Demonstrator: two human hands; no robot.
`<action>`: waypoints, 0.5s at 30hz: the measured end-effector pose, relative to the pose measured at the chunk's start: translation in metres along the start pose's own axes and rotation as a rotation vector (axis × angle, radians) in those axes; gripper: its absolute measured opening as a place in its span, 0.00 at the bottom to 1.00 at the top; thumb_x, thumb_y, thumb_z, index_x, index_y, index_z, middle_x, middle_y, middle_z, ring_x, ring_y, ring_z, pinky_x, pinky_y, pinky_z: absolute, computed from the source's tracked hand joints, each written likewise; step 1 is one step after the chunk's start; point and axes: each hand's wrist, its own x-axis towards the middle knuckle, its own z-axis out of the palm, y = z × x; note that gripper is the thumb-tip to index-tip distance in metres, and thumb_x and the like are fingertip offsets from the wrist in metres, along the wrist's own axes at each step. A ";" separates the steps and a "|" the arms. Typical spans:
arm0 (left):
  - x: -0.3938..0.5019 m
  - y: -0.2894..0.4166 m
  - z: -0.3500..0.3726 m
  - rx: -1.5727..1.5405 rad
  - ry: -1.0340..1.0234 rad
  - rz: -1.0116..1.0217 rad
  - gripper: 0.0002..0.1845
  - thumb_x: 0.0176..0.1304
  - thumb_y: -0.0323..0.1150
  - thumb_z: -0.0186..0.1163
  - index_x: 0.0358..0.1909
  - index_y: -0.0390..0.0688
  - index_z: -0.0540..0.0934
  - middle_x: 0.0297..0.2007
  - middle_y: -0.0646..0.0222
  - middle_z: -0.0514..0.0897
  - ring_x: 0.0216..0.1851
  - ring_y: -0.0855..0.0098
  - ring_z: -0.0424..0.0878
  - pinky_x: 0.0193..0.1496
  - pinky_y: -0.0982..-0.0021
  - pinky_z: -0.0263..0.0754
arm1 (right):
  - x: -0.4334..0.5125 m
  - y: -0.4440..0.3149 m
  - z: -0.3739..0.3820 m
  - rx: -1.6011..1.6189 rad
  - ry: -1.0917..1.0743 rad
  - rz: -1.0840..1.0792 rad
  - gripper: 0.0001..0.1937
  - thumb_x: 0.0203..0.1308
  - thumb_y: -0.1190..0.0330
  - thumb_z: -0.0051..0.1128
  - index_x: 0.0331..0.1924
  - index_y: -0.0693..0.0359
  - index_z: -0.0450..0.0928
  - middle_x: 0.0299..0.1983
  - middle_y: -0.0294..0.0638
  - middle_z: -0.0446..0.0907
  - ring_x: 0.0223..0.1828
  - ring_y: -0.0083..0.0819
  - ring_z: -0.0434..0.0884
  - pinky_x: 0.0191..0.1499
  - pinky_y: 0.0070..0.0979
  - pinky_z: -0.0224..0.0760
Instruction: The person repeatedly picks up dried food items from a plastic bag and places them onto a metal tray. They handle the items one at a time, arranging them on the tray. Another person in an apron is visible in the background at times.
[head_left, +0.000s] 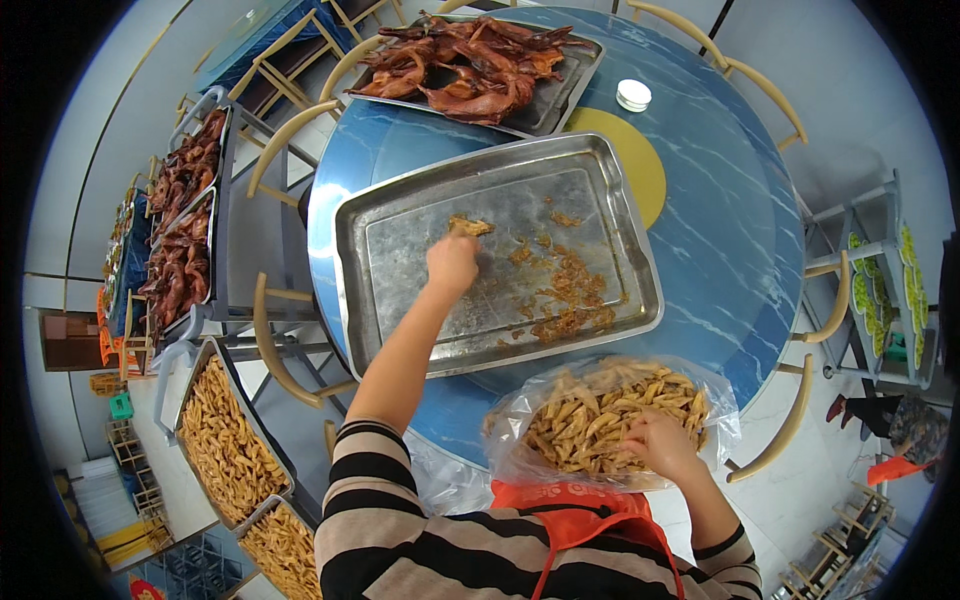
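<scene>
My left hand (452, 262) reaches over the large metal tray (491, 259), its fingers closed at a browned piece of food, likely a chicken foot (471, 225). Brown sauce residue (574, 292) and scraps lie on the tray's right half. At the table's near edge, a clear plastic bag (724, 405) lies open, filled with many brown cooked pieces that look like chicken feet (600, 420). My right hand (661, 444) is over the bag's right part, fingers bent down at the pieces; whether it grips one is unclear.
Roasted poultry (480, 67) fills another tray at the far edge of the round blue table (720, 225), near a white round container (634, 95). Wooden chairs ring the table. A cart at left bears trays of roasted meat (180, 247) and chicken feet (225, 442). A person (907, 427) is far right.
</scene>
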 end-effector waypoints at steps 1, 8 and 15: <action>0.006 -0.008 0.000 -0.073 0.134 0.015 0.07 0.51 0.30 0.62 0.32 0.43 0.84 0.42 0.67 0.81 0.44 0.60 0.81 0.44 0.61 0.78 | -0.003 -0.001 0.001 0.042 0.029 0.016 0.10 0.51 0.69 0.67 0.38 0.60 0.84 0.35 0.40 0.80 0.27 0.32 0.79 0.32 0.25 0.72; 0.054 -0.030 0.025 0.125 0.053 0.213 0.11 0.48 0.29 0.62 0.36 0.45 0.83 0.43 0.67 0.80 0.47 0.60 0.79 0.45 0.60 0.78 | 0.022 -0.022 -0.024 0.395 0.279 0.154 0.11 0.54 0.70 0.64 0.41 0.62 0.82 0.38 0.43 0.78 0.30 0.37 0.81 0.35 0.29 0.74; 0.081 -0.050 0.027 0.068 -0.014 0.342 0.09 0.52 0.32 0.62 0.37 0.47 0.84 0.37 0.62 0.81 0.42 0.57 0.79 0.45 0.60 0.76 | 0.045 -0.023 -0.028 0.350 0.426 0.022 0.08 0.57 0.73 0.61 0.41 0.63 0.82 0.39 0.44 0.79 0.30 0.35 0.81 0.34 0.26 0.75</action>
